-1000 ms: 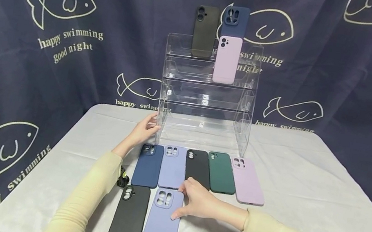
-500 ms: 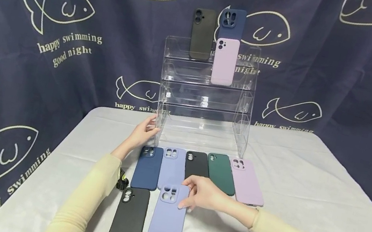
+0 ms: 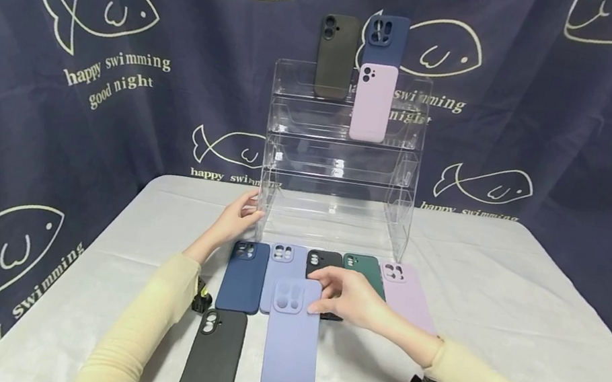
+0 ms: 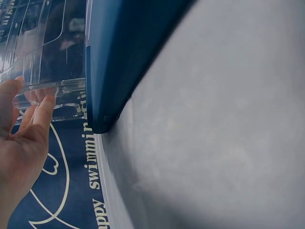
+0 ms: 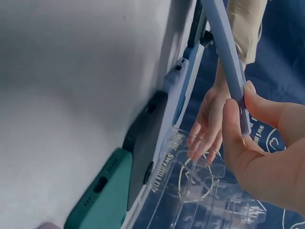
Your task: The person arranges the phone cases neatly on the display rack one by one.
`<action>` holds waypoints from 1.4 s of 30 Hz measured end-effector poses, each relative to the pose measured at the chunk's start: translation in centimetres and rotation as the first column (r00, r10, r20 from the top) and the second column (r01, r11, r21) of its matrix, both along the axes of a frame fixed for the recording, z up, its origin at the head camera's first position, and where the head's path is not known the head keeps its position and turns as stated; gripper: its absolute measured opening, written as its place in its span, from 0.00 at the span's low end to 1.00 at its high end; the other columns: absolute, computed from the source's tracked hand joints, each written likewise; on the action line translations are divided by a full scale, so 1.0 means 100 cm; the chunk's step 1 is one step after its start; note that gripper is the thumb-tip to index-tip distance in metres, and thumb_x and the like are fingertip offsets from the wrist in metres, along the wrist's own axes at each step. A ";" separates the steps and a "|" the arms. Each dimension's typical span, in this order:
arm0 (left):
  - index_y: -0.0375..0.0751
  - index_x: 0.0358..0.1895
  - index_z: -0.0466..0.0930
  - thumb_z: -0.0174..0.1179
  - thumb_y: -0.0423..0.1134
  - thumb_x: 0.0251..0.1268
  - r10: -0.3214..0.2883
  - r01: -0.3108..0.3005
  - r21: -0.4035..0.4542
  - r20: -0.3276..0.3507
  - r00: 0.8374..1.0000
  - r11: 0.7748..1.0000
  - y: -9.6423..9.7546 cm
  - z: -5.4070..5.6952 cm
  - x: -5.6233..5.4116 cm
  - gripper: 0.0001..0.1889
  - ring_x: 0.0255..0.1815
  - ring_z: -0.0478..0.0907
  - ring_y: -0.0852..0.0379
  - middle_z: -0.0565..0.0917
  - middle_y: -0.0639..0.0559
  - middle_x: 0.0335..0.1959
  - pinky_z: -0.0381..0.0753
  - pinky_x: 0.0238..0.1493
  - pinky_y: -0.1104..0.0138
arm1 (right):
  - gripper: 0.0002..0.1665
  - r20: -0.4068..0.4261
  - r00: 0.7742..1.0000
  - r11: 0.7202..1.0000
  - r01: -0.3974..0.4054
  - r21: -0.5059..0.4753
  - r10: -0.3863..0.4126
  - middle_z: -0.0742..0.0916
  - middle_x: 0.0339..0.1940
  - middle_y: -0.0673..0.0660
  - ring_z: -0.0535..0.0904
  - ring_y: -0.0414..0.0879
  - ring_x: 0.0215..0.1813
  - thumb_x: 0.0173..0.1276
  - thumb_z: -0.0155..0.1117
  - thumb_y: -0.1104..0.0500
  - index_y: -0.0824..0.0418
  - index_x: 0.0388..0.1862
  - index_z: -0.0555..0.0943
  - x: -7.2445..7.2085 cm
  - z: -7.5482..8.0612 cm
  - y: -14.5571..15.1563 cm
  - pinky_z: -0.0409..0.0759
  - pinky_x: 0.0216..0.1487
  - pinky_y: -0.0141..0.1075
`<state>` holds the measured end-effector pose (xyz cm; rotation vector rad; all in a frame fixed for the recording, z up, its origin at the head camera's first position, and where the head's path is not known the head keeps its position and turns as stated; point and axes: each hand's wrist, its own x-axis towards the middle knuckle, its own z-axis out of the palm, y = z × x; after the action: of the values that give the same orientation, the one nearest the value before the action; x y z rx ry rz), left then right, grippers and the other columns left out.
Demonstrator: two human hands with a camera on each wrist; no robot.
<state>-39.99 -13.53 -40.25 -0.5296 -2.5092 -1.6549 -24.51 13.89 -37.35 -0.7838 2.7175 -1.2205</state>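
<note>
Periwinkle phone case [image 3: 292,356], black case [image 3: 208,372] — cream sleeves [image 3: 139,318] — navy curtain [image 3: 229,68], pale fish-and-lettering pattern

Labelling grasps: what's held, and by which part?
Right hand pinches a periwinkle phone case at its camera-end corner, upper right in the head view. Left hand is at the clear rack; whether it grips can't be told.

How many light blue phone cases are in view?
2. The held light blue case is in the right hand; the flat light blue case lies before the clear rack between a navy case and a black case, partly hidden.
</note>
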 end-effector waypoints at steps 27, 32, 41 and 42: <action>0.29 0.70 0.54 0.54 0.29 0.66 -0.037 0.036 0.057 0.008 0.999 0.998 0.002 0.010 0.010 0.30 0.62 0.68 0.31 0.68 0.24 0.59 0.66 0.68 0.52 | 0.18 0.152 0.984 0.971 -0.061 -0.232 0.098 0.82 0.35 0.60 0.83 0.44 0.36 0.58 0.67 0.66 0.68 0.49 0.79 -0.012 0.036 0.015 0.86 0.40 0.42; 0.29 0.70 0.54 0.54 0.29 0.66 -0.042 0.041 0.063 0.014 0.999 0.997 0.001 0.010 0.010 0.31 0.63 0.67 0.31 0.67 0.24 0.59 0.65 0.69 0.51 | 0.19 0.134 0.991 0.976 0.009 -0.217 0.020 0.81 0.37 0.60 0.84 0.45 0.35 0.58 0.68 0.64 0.66 0.49 0.79 -0.019 0.047 0.022 0.86 0.39 0.38; 0.36 0.71 0.56 0.56 0.33 0.66 -0.016 0.016 0.042 0.000 1.000 0.999 -0.002 -0.011 -0.010 0.31 0.63 0.69 0.35 0.69 0.29 0.60 0.68 0.68 0.55 | 0.19 0.068 0.998 0.968 0.017 -0.250 0.000 0.81 0.35 0.60 0.84 0.40 0.34 0.59 0.67 0.66 0.67 0.50 0.78 -0.030 0.068 0.037 0.87 0.39 0.37; 0.36 0.70 0.56 0.56 0.33 0.66 -0.017 0.017 0.044 -0.005 1.000 0.999 -0.002 -0.011 -0.011 0.31 0.63 0.69 0.34 0.69 0.29 0.59 0.67 0.68 0.54 | 0.19 0.055 0.998 0.968 0.018 -0.251 -0.004 0.80 0.35 0.60 0.84 0.40 0.34 0.59 0.67 0.66 0.67 0.50 0.78 -0.031 0.072 0.038 0.87 0.39 0.37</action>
<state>-41.05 -13.75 -41.39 -0.5515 -2.4654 -1.7088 -27.57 17.65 -30.15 -0.7465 2.5587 -1.5871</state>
